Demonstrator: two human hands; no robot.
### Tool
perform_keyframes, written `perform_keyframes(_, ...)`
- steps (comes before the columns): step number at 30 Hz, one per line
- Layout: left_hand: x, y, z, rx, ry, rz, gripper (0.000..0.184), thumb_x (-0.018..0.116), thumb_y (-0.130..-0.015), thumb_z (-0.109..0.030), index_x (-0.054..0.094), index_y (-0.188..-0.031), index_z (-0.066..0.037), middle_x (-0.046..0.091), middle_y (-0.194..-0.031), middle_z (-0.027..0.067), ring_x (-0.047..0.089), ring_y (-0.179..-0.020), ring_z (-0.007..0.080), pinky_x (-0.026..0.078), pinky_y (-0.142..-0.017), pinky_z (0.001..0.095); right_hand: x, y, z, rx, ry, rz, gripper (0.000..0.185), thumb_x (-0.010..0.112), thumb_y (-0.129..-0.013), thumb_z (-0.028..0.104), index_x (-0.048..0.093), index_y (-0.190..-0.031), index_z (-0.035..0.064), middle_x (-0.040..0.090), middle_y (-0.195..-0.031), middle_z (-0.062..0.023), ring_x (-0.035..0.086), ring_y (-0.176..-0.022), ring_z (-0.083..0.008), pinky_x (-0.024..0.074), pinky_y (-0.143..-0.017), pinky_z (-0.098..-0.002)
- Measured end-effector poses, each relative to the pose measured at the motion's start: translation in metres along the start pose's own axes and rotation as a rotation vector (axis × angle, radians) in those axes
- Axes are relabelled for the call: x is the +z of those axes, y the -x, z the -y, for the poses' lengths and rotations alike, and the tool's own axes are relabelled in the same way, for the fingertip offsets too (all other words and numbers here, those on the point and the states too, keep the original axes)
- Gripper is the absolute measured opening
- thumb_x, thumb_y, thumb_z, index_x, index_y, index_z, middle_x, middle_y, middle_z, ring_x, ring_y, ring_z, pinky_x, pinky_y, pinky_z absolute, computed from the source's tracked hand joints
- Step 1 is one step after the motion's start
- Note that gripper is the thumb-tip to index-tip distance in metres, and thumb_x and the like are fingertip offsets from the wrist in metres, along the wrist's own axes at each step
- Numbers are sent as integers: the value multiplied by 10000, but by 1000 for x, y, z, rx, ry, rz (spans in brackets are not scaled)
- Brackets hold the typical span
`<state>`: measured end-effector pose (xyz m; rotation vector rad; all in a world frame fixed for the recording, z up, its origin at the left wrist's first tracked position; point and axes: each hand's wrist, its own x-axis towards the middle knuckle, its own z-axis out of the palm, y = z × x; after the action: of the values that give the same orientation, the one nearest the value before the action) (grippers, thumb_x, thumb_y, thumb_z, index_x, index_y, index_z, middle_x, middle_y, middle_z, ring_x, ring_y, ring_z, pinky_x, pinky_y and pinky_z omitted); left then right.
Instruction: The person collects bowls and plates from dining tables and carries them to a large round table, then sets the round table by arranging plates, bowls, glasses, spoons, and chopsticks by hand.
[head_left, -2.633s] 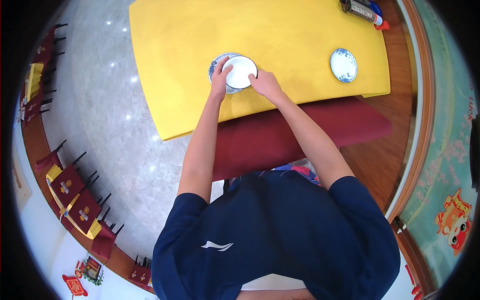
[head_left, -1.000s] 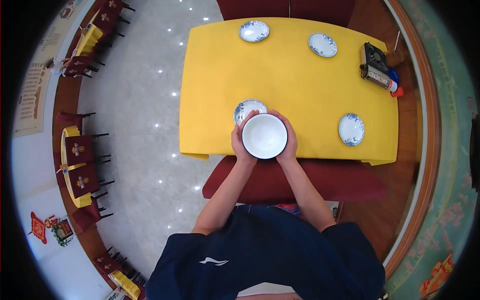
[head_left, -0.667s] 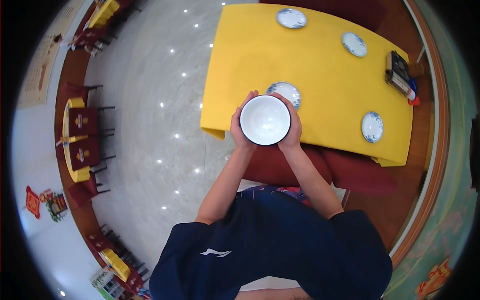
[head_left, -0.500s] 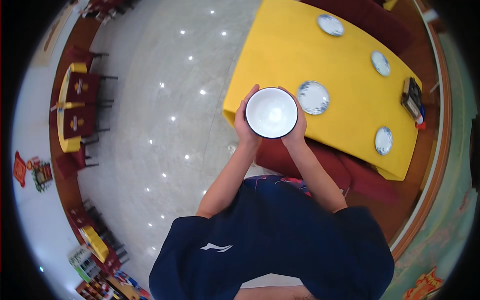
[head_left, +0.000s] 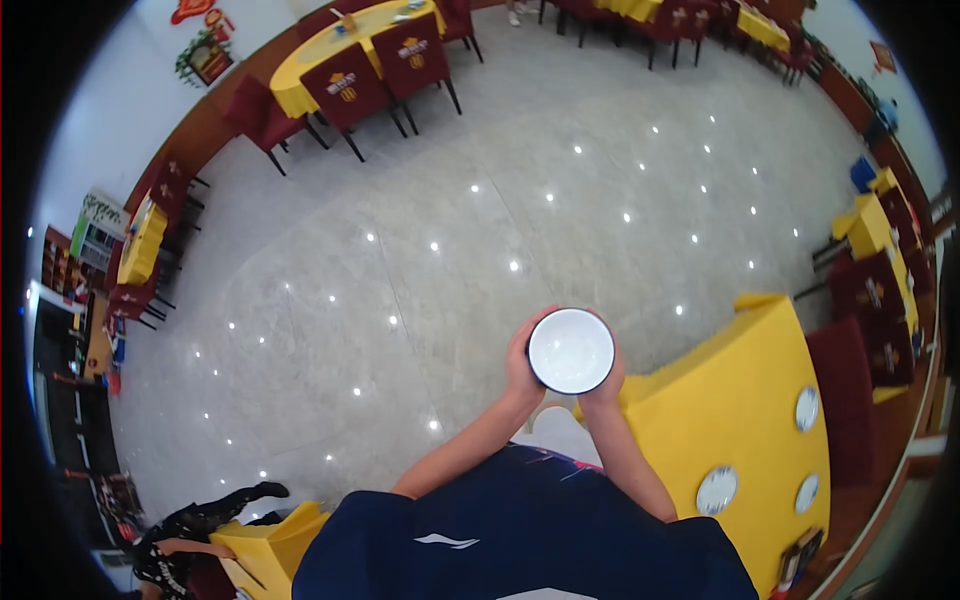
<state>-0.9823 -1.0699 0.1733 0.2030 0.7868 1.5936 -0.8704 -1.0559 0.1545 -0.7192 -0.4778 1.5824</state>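
A round white bowl (head_left: 571, 351) with a dark rim is held out in front of me, its open top facing up. My left hand (head_left: 522, 362) grips its left side, and my right hand (head_left: 607, 380) wraps around the right side. The inside of the bowl looks bare. Down to the right stands a table with a yellow cloth (head_left: 675, 400), its near corner close to my right forearm. A white plate (head_left: 717, 491) with a blue pattern lies there, with more plates beyond it.
Grey tiled floor (head_left: 400, 290) stretches ahead. Dark red chairs (head_left: 345, 90) surround a yellow-covered round table (head_left: 300, 68) at the upper left. Another person (head_left: 180, 540) in dark clothes is at a yellow table (head_left: 285, 540) at the lower left. A dark red bench seat (head_left: 842, 400) flanks my table.
I have turned left, away from the plate-set table, which now sits lower right. The bowl stays in both hands, now over the floor beside the table's corner.
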Motion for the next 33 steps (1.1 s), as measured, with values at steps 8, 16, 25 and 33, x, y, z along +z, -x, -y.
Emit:
perform_keyframes(8,1,-167,-46,155,-96,-89,420,336,-955,-193,577,-1209,39,612,-1201,131,579,-1116,213,442,-973,328,55,-173,-43,144,-28,17,424,352,-989,245,549,-1248,-27,590,-1243,-132,555,-1159,-216,416,-1007,-344)
perform_keyframes(16,79,-371,-106,142,28,-277,415,363,-948,-214,586,-1198,31,635,-1164,127,605,-1082,221,464,-948,341,142,-394,-23,126,127,95,410,362,-985,239,557,-1232,-24,609,-1213,-126,569,-1142,-223,421,-1007,-344)
perform_keyframes(25,115,-572,-159,183,-6,-292,425,334,-951,-207,580,-1203,31,620,-1189,139,592,-1106,236,456,-966,353,210,-598,-42,227,3,107,406,369,-982,233,561,-1229,-26,608,-1219,-128,573,-1136,-221,429,-1000,-344)
perform_keyframes(33,107,-805,-239,242,161,-296,374,393,-928,-251,621,-1105,-14,661,-1071,99,619,-1021,213,483,-897,343,291,-831,-113,257,125,230,417,363,-998,262,554,-1233,-25,597,-1224,-129,562,-1140,-215,419,-1000,-341)
